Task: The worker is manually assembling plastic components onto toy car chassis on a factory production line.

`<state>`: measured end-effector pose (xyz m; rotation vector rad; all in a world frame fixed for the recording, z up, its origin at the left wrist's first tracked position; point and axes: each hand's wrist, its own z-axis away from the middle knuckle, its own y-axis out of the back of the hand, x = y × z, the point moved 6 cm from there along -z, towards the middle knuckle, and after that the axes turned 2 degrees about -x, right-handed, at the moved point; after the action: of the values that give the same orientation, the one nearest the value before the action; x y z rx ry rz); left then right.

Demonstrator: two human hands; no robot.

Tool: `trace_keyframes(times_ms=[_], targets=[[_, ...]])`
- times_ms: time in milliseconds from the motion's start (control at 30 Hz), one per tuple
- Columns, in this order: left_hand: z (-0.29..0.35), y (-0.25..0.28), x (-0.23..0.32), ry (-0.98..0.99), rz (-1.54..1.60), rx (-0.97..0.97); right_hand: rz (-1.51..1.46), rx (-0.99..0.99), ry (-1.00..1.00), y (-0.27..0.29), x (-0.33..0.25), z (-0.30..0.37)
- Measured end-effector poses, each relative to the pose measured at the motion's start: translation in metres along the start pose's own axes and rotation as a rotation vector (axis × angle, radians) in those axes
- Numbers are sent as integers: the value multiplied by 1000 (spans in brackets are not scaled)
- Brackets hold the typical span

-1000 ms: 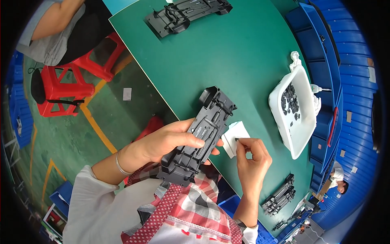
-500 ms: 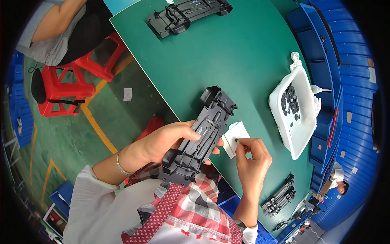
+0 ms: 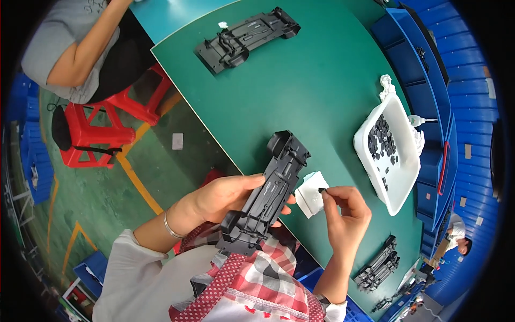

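Observation:
My left hand (image 3: pixel 228 197) is wrapped round a black plastic toy-car chassis (image 3: pixel 266 196), holding it tilted at the table's near edge, thumb along its left side. Between the thumb and forefinger of my right hand (image 3: pixel 346 212) is a small black plastic piece (image 3: pixel 322 190). Just left of those fingertips, a white paper pad (image 3: pixel 309 201) lies on the green table (image 3: pixel 316 102); a few small marks or drops show on it, too small to make out.
A white tray (image 3: pixel 395 199) of small black pieces (image 3: pixel 381 140) stands on the right, before blue bins (image 3: pixel 413 64). Another chassis (image 3: pixel 249 37) lies at the far end, more black parts (image 3: pixel 378 265) at lower right. Left of the table are red stools (image 3: pixel 99 131) and a seated person (image 3: pixel 70 59).
My right hand has lifted slightly off the paper pad and shifted right, and the small black piece now shows in its fingertips. The whole view has shifted a little; the left hand keeps its hold.

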<state>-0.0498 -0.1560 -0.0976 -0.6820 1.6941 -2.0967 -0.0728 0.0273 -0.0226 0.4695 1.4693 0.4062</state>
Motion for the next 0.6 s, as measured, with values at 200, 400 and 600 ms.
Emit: trace_keyframes(times_ms=[200,400,600], targets=[[3,-8,6,-36,-150,40,-407,-158,-17,-31,-17,-27],[6,-13,11,-28,-191,62,-332,-278,139,-51,-29,-54],[6,-20,15,-56,-171,105,-236,-368,184,-63,-33,-61]])
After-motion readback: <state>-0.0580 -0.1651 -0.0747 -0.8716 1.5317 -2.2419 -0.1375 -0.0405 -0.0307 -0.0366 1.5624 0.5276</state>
